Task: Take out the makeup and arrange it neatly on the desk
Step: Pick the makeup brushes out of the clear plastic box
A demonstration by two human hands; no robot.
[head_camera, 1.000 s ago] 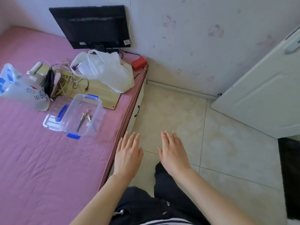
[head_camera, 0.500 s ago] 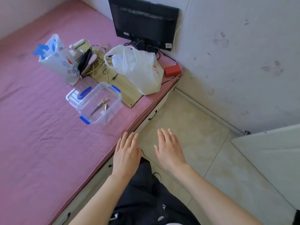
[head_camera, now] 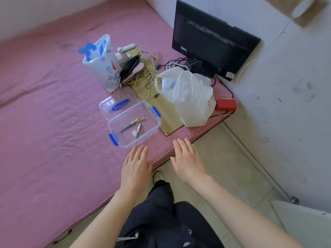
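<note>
A clear plastic box point(head_camera: 152, 128) with blue latches sits open on the pink mattress point(head_camera: 53, 122). Inside it lie thin makeup tools point(head_camera: 133, 125), dark and gold. Its clear lid point(head_camera: 116, 103) with a blue handle lies just behind it. My left hand point(head_camera: 135, 167) hovers flat, fingers straight, just in front of the box. My right hand point(head_camera: 188, 159) is also flat and empty, over the mattress edge to the right of the box. Neither hand touches anything.
A white plastic bag point(head_camera: 188, 97) stands right of the box on a wooden board point(head_camera: 166, 115). Behind are a printed blue-and-white bag point(head_camera: 103, 63), tangled cables point(head_camera: 146, 72), a black monitor point(head_camera: 211, 40) and a red box point(head_camera: 225, 104). Tiled floor lies to the right.
The view has swung left and closer to the mattress. Both flat hands now reach nearer the clear box, the left one over the mattress.
</note>
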